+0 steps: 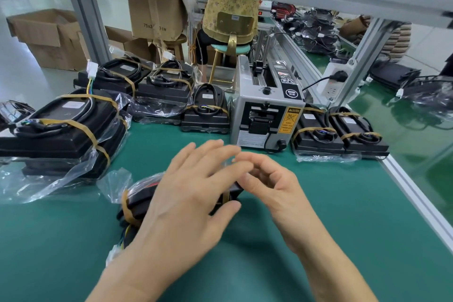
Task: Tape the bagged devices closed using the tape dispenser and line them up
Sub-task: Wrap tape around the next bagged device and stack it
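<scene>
Left hand (186, 193) lies flat, fingers straight, pinning the black bagged device with brown tape bands (144, 200) to the green surface (318, 216) — likely steadying it while tape gets smoothed. Right hand (269, 186): grip narrow, fingers curled just beside the bag's end; can't tell if it holds tape. Grey tape dispenser (266, 108) sits straight ahead within reach — yellow "CAUTION" label. Cardboard box (157, 10) reads "75x3… CM".
</scene>
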`<action>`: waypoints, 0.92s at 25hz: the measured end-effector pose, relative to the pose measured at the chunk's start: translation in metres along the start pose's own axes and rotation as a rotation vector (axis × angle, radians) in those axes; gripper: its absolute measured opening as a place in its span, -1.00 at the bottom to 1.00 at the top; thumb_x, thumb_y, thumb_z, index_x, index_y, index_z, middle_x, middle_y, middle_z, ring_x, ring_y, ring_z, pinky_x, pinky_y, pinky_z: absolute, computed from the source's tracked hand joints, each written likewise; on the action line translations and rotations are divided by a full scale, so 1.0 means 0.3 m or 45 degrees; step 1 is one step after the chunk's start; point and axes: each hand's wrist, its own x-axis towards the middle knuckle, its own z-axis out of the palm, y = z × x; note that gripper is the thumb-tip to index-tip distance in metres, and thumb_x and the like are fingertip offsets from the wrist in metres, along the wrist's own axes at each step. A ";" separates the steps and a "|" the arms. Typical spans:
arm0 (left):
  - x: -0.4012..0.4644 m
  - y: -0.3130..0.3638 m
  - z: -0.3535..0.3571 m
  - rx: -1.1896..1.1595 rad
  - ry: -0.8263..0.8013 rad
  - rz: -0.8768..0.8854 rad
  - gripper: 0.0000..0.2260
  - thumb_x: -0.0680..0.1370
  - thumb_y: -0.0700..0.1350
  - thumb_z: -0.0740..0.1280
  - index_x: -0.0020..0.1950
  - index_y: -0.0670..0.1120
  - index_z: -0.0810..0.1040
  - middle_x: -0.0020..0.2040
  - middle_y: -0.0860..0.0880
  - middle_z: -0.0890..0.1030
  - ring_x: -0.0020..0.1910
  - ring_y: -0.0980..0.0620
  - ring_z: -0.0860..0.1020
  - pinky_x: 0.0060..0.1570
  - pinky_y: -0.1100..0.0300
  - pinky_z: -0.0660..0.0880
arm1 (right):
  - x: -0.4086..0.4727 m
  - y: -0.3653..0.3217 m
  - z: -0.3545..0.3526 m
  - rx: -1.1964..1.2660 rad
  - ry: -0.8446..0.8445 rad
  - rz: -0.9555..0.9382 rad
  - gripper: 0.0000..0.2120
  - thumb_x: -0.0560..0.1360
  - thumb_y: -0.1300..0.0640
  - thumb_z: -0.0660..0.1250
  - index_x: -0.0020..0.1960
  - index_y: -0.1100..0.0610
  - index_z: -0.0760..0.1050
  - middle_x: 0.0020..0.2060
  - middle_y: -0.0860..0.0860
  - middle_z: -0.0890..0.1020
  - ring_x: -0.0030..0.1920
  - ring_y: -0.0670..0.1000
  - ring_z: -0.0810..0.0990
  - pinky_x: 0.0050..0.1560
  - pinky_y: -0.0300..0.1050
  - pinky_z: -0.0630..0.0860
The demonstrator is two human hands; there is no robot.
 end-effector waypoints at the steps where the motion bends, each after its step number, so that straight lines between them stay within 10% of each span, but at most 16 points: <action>1: 0.003 -0.004 0.009 0.019 -0.030 -0.012 -0.60 0.35 -0.05 0.41 0.19 0.03 0.59 0.25 0.08 0.54 0.29 -0.02 0.47 0.36 0.07 0.18 | -0.003 0.001 -0.003 0.001 -0.017 -0.006 -0.74 0.41 0.14 0.40 0.10 0.06 0.60 0.04 0.05 0.68 0.11 0.07 0.62 0.13 -0.10 0.54; 11: -0.003 -0.030 0.023 -0.027 0.011 -0.005 -0.68 0.45 0.01 0.26 0.15 0.00 0.63 0.17 0.12 0.59 0.12 0.12 0.49 0.20 0.31 0.30 | 0.012 -0.013 -0.042 0.029 -0.092 0.041 -0.76 0.44 0.10 0.37 0.10 0.02 0.61 0.04 -0.05 0.69 0.12 -0.11 0.61 0.11 -0.32 0.48; 17: -0.002 -0.030 0.031 -0.043 0.067 -0.045 -0.68 0.44 0.03 0.29 0.15 -0.01 0.61 0.18 0.13 0.59 0.13 0.14 0.49 0.26 0.30 0.31 | 0.189 -0.008 -0.112 -0.238 0.647 0.174 -0.87 0.53 0.12 0.34 -0.16 -0.05 0.59 -0.31 -0.14 0.62 -0.24 -0.13 0.55 -0.25 -0.38 0.44; 23: -0.002 -0.026 0.036 0.053 0.144 -0.111 -0.63 0.40 0.06 0.29 0.10 -0.10 0.63 0.06 0.07 0.64 0.06 0.13 0.45 0.27 0.19 0.27 | 0.342 0.002 -0.118 -0.448 0.876 0.223 -0.78 0.50 0.07 0.35 -0.33 -0.02 0.53 -0.37 -0.04 0.60 -0.24 0.06 0.54 -0.14 -0.07 0.48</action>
